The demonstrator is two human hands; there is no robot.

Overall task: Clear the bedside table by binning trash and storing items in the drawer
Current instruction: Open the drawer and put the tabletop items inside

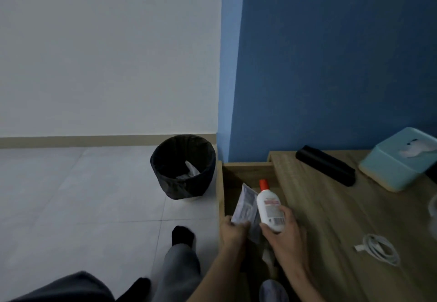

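Over the open drawer (248, 174) at the left end of the wooden bedside table (331, 219), the right hand (287, 235) is wrapped around the lower part of a white bottle (269, 209) with an orange-red cap, held tilted with the cap pointing away. Its label shows a red band, fine print and a barcode, but the writing is too blurred to read. The left hand (233, 229) pinches the near edge of a pale flat packet (244, 207) just beside the bottle; its print is also unreadable. On the floor to the left, near the table, stands a bin (183, 167) lined with a black bag, with some pale crumpled trash inside. On the tabletop lie a black case (326, 164), a teal tissue box (399, 160) with a white tissue sticking out, and a coiled white cable (378, 249).
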